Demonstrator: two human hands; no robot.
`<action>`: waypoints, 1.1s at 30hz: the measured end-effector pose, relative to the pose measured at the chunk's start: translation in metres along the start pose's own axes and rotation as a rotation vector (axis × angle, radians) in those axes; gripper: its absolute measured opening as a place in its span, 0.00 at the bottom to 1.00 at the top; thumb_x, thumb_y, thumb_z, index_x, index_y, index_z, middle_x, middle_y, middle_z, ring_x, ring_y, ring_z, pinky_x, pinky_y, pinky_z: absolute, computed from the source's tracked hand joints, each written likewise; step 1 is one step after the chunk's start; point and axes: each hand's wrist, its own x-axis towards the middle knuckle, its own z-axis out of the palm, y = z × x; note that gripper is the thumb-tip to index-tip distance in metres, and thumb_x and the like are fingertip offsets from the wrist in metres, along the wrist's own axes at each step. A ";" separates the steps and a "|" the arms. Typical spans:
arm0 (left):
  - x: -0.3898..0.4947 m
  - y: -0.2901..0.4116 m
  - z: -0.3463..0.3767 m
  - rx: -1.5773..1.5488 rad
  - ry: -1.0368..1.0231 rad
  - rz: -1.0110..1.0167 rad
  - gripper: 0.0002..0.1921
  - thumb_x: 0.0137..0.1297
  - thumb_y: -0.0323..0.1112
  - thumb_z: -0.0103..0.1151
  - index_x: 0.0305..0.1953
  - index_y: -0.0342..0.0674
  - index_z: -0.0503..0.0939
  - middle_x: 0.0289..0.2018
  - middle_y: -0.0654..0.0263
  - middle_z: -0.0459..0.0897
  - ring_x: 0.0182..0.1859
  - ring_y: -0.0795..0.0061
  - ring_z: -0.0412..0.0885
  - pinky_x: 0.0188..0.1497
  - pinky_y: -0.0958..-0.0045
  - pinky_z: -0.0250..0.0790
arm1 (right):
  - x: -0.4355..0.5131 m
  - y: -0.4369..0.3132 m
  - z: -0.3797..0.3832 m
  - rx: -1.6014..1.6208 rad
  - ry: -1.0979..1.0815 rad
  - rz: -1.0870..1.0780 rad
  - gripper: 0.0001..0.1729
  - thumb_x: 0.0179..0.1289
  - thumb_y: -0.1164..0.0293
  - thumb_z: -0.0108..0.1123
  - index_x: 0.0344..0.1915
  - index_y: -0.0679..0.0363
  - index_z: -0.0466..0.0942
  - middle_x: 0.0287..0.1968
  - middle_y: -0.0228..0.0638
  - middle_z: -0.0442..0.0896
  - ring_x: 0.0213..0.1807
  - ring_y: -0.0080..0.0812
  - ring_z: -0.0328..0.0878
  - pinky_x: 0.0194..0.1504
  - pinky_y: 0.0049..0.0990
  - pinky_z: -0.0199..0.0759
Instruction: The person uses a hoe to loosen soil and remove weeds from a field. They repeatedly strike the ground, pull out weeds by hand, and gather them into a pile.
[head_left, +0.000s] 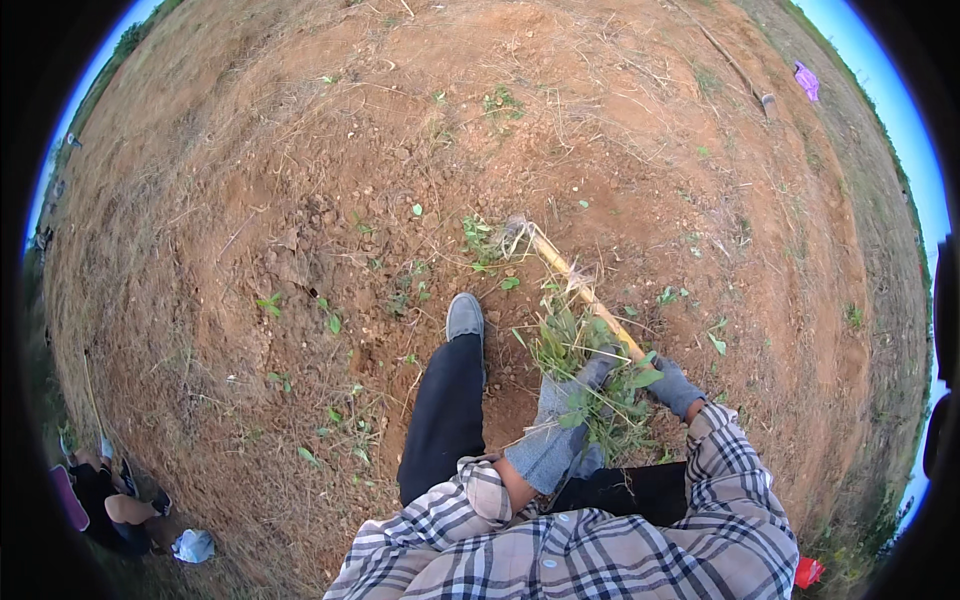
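A hoe-like tool with a yellowish wooden handle (585, 292) slants across the soil in front of me. Its head (516, 231) rests at the ground, partly covered by dry grass and roots. My right hand (673, 384), in a grey glove, is closed around the near part of the handle. My left hand (598, 367), also gloved in grey, grips a bundle of uprooted green weeds (562, 337) against or beside the handle; leaves hide its fingers. Stems hang down between my two forearms. A small green weed (477, 236) lies beside the tool's head.
My shoe (465, 319) stands on reddish soil (337, 165) scattered with weeds and dry stalks. Another long-handled tool (731, 60) lies at the upper right, near a purple cloth or bag (807, 81). Lower left, another person (112, 502) sits or crouches near a pale plastic bag (193, 546).
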 end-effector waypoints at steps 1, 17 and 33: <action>0.001 0.001 -0.001 -0.007 0.002 -0.009 0.12 0.67 0.31 0.54 0.50 0.37 0.74 0.38 0.67 0.78 0.35 0.79 0.75 0.37 0.76 0.72 | -0.016 0.002 -0.009 0.154 -0.078 0.193 0.26 0.56 0.60 0.67 0.52 0.61 0.74 0.30 0.34 0.80 0.25 0.29 0.77 0.27 0.28 0.71; 0.029 -0.007 0.016 -0.102 0.108 0.074 0.14 0.63 0.32 0.61 0.48 0.38 0.76 0.36 0.68 0.80 0.33 0.80 0.77 0.34 0.76 0.73 | -0.148 -0.027 -0.128 0.095 -0.108 0.414 0.30 0.53 0.62 0.69 0.54 0.61 0.74 0.27 0.28 0.77 0.21 0.19 0.72 0.22 0.20 0.68; 0.186 -0.093 -0.180 2.469 0.193 0.458 0.10 0.64 0.39 0.49 0.34 0.43 0.80 0.32 0.59 0.81 0.35 0.60 0.78 0.34 0.63 0.69 | -0.238 0.066 -0.095 0.246 0.301 0.391 0.29 0.52 0.61 0.69 0.53 0.61 0.75 0.26 0.25 0.76 0.21 0.17 0.69 0.23 0.19 0.65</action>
